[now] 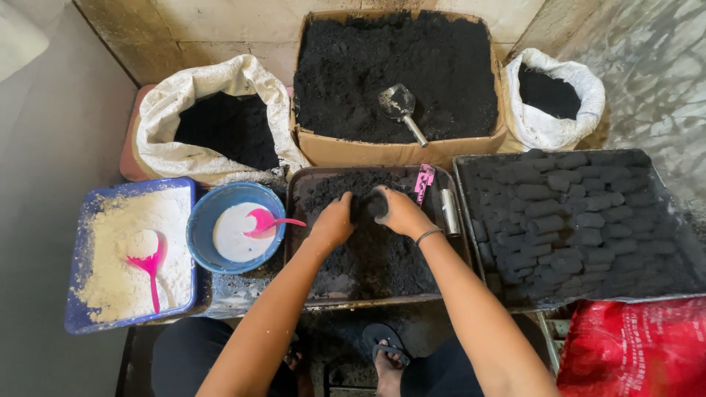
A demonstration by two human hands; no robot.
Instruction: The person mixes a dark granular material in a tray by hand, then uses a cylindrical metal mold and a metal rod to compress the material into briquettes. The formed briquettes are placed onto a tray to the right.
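Note:
A dark tray in front of me holds a heap of black powdery mix. My left hand presses into the mix at the tray's far middle. My right hand, with a band on the wrist, is closed around a black lump of the mix just beside the left hand. A short metal tube and a pink tool lie at the tray's right edge.
To the right, a black tray carries several rows of black briquettes. On the left stand a blue bowl of white liquid with a pink spoon and a blue tray of pale flour. Behind are a cardboard box of black powder with a metal scoop and two white sacks.

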